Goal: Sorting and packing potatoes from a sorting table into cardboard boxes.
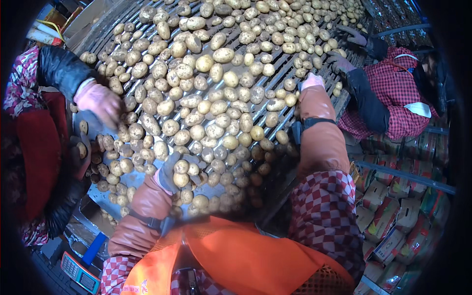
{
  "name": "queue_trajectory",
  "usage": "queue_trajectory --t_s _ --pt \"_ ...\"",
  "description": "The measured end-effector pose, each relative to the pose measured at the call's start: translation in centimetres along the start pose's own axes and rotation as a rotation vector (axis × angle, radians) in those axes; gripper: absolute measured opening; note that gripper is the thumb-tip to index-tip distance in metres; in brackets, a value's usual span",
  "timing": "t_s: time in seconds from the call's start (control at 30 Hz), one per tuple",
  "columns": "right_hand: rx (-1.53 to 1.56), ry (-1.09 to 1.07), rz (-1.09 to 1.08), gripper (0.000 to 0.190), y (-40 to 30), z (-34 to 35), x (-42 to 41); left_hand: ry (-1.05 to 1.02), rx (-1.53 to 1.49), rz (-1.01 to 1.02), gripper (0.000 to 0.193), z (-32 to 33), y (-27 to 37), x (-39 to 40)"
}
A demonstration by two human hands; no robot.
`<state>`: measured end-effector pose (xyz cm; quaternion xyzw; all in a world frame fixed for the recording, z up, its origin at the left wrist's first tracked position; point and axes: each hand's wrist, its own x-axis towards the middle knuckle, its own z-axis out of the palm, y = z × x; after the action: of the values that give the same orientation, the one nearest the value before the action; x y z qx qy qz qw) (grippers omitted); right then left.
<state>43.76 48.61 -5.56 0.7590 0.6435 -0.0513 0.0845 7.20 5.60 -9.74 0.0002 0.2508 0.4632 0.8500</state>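
Note:
Before me many soil-specked potatoes (pixel 223 55) cover a slatted sorting conveyor (pixel 278 79) and spread onto a metal tray (pixel 134 179) at its near end. My left hand (pixel 169 172), in a grey-palmed glove, is turned palm up over the tray. It cradles several small potatoes (pixel 180 180) in its curled fingers. Stretched to the conveyor's right side, my right hand (pixel 312 81) wears a pinkish glove and is beside some potatoes (pixel 290 99). Its fingers point away from me and are mostly hidden, so its grasp is unclear.
At left a co-worker's blurred gloved hand (pixel 99 101) is over the potatoes; their other hand holds one. Another co-worker's gloved hands (pixel 341 62) touch the conveyor's right side. Printed cartons (pixel 387 217) are stacked at right beyond a metal rail (pixel 409 177). A keypad device (pixel 79 273) stands lower left.

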Motion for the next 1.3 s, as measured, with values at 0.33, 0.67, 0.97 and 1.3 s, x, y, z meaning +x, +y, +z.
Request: queue_trajectory --t_s 0.33,0.67,0.97,1.3 --pt "0.288 0.247 -0.116 0.034 -0.1 -2.2 6.8 0.005 -0.031 0.007 0.071 0.6 0.2 -0.2" --pt "-0.195 -0.044 -0.118 0.057 -2.1 0.2 13.3 -0.043 -0.015 0.063 0.075 0.1 -0.8 0.3" --pt "2.141 -0.316 0.124 0.042 1.6 -0.1 2.3 -0.034 0.164 0.032 0.081 1.7 0.8 0.1" --pt "0.707 -0.272 -0.608 0.058 -13.0 0.0 5.0 -0.002 0.052 -0.025 0.077 1.4 0.6 0.2"
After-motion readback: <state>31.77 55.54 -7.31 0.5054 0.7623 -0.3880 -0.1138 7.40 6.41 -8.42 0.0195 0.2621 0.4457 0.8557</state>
